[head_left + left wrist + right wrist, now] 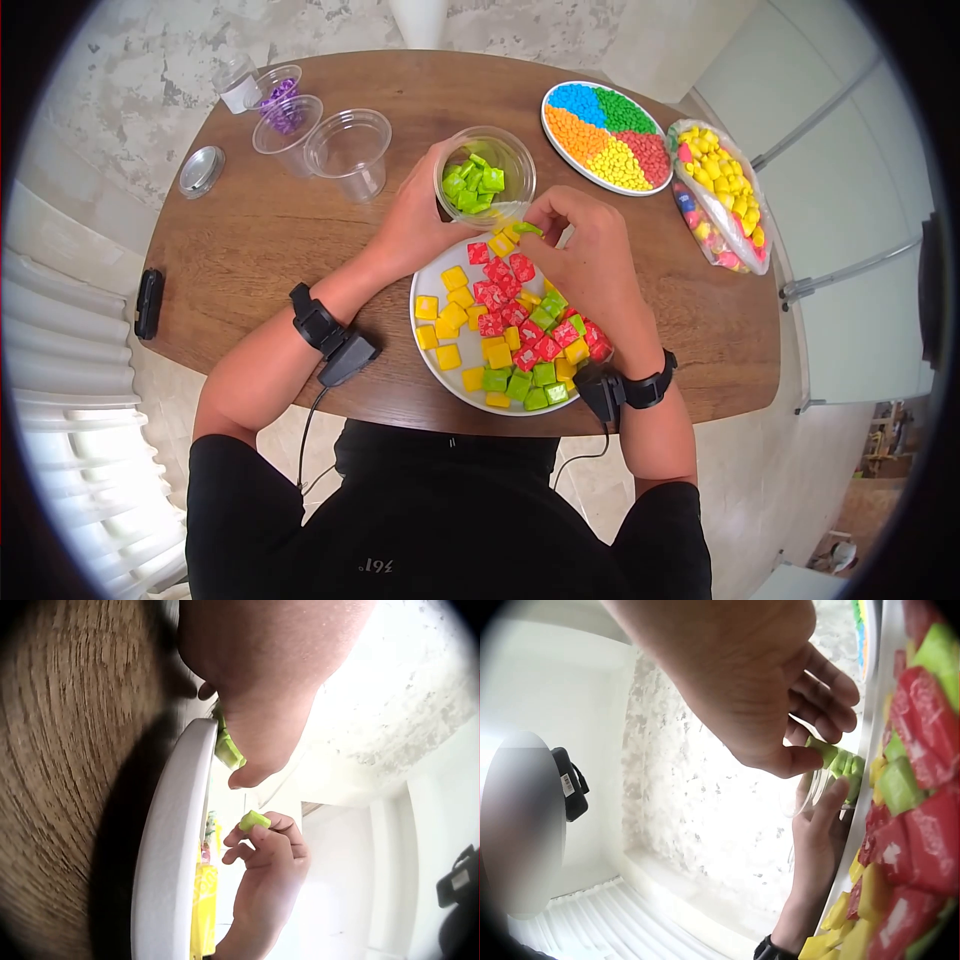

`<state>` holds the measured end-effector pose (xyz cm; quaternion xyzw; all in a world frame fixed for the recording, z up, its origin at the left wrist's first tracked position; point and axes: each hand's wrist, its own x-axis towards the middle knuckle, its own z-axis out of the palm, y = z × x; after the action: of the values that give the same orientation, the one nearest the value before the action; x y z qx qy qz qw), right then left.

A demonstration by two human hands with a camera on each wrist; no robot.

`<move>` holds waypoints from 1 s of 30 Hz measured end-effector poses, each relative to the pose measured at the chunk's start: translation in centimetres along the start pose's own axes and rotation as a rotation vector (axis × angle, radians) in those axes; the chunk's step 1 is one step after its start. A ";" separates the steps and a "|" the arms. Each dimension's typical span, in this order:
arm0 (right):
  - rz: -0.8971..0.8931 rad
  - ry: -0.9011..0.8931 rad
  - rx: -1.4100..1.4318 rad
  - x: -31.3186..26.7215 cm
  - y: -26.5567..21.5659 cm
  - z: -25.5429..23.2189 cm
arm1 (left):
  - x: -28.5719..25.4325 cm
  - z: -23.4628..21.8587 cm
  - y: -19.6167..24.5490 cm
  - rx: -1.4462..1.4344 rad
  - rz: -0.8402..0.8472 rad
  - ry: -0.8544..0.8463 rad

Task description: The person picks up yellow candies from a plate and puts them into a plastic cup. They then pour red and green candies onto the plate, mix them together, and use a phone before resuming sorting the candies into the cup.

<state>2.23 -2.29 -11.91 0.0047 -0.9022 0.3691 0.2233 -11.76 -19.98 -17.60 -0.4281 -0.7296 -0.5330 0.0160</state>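
Observation:
My left hand (425, 215) grips a clear plastic cup (512, 160) that holds several green wrapped candies (474, 184), just beyond the rim of a white plate (432, 345). At the cup's near right side, my right hand (592, 250) pinches one green candy (527, 229) between thumb and finger; the left wrist view shows this candy (254, 820) in the right hand (266, 870). Yellow candies (447, 356), red candies (489, 293) and green candies (519, 385) lie mixed on the plate. The right forearm hides part of its right side.
Two clear cups (349, 145) (290, 135), a cup of purple pieces (279, 88), a small jar (237, 85) and a round lid (202, 171) stand at the left. A plate of coloured candies (606, 137) and an open bag (722, 195) lie at the right; a black object (149, 303) sits at the left edge.

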 end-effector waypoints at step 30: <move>0.049 0.065 0.023 0.1 -0.1 -0.1 | -0.2 -0.1 0.3 0.015 -0.023 -0.051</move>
<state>2.22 -2.27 -11.78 -0.0266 -0.8900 0.3847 0.2434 -11.52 -20.15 -17.44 -0.4331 -0.7387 -0.5164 -0.0055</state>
